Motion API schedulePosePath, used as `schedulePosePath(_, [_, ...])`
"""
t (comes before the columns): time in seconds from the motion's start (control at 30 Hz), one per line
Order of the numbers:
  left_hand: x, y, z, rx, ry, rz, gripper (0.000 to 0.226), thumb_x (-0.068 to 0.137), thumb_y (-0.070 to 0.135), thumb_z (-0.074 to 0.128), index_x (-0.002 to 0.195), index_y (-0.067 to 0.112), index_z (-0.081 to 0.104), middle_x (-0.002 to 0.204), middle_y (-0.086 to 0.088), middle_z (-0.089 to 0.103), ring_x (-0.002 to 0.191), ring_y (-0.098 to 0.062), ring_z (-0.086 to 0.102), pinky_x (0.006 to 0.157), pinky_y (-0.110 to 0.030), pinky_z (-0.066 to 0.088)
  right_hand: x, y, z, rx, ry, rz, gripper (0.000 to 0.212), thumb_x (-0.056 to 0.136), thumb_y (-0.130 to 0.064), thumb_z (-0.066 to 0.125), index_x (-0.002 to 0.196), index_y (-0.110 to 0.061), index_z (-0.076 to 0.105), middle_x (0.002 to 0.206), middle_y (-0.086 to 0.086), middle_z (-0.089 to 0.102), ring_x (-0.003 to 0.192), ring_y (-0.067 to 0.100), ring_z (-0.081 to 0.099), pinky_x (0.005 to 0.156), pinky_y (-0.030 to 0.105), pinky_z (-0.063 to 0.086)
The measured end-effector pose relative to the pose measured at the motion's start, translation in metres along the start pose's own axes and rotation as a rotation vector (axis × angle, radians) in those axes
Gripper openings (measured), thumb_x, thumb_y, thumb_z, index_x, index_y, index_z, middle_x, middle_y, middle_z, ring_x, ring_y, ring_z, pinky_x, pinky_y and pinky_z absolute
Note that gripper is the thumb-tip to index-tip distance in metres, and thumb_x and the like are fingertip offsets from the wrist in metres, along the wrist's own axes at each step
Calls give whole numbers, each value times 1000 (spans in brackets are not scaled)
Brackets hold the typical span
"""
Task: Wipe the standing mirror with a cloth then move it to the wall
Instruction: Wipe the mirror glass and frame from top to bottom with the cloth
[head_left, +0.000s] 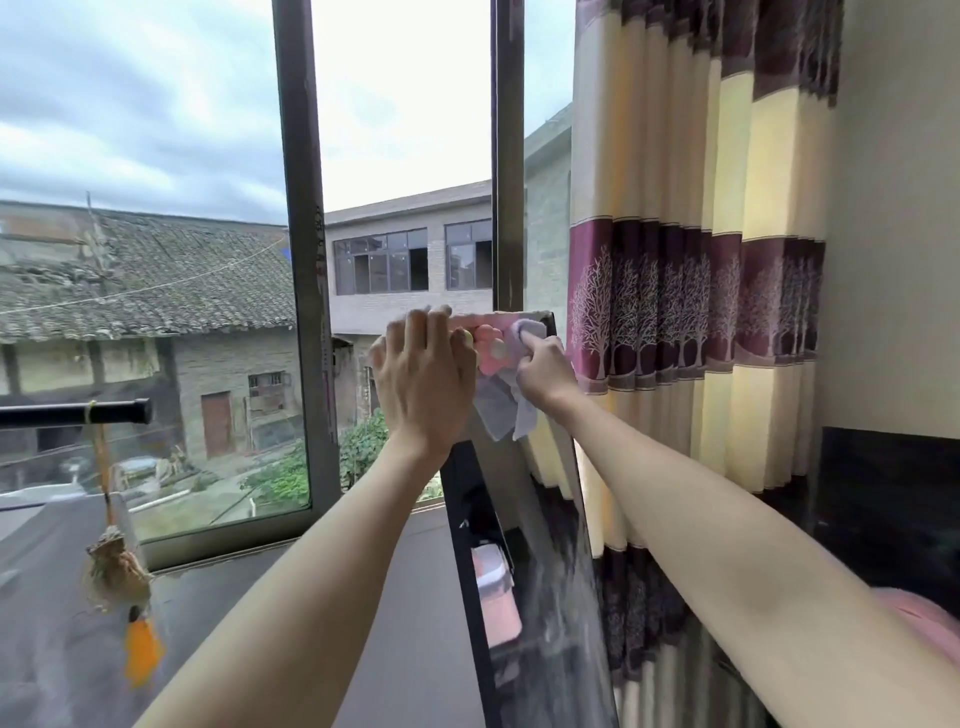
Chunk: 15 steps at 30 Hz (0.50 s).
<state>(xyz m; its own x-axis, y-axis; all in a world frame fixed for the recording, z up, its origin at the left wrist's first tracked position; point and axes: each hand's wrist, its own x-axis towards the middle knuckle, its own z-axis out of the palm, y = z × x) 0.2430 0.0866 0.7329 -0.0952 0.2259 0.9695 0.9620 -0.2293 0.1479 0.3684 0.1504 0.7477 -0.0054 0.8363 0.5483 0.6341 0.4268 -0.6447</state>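
A striped curtain (696, 291) hangs beside the window frame (304, 260); a tassel (117, 571) dangles from a black rod (78, 413).

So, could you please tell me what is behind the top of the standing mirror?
Behind the mirror top are the window frame and striped curtain. The left hand, right hand and cloth cover the rest.

My hands crowd the mirror's (540, 561) top edge. The curtain (701, 291) hangs touching its right side; the window post (506, 156) stands just behind. Left, over the sill (218, 558), I have open room.
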Motion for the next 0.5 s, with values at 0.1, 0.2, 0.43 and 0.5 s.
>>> schedulePosePath(0.1, [2, -6, 3, -7, 21, 7, 36, 86, 27, 38, 101, 5, 61, 93, -13, 62, 86, -31, 58, 75, -40, 43, 1, 19, 25, -111, -105, 47, 28, 91, -12, 42, 111, -3, 60, 115, 15, 57, 94, 29, 54, 83, 30, 42])
schedulePosePath(0.2, [1, -6, 3, -20, 39, 2, 36, 86, 27, 37, 100, 5, 62, 93, -13, 62, 85, -30, 58, 74, -39, 42, -25, 59, 39, -278, -295, 280, 32, 91, -25, 49, 108, 0, 60, 112, 15, 62, 95, 28, 58, 76, 28, 45])
schedulePosePath(0.43, [1, -3, 9, -36, 48, -17, 34, 85, 26, 39, 100, 6, 62, 93, -13, 62, 84, -29, 59, 74, -38, 42, 2, 25, 18, 28, 29, 90, 29, 92, -14, 40, 111, -5, 59, 122, 16, 53, 94, 27, 52, 79, 27, 39])
schedulePosePath(0.5, [-1, -2, 9, -25, 64, 9, 35, 86, 28, 39, 102, 6, 62, 95, -12, 62, 86, -30, 58, 75, -39, 42, 7, 15, 23, 55, 50, -19, 30, 93, -16, 38, 114, -8, 57, 120, 15, 49, 89, 28, 51, 83, 32, 44])
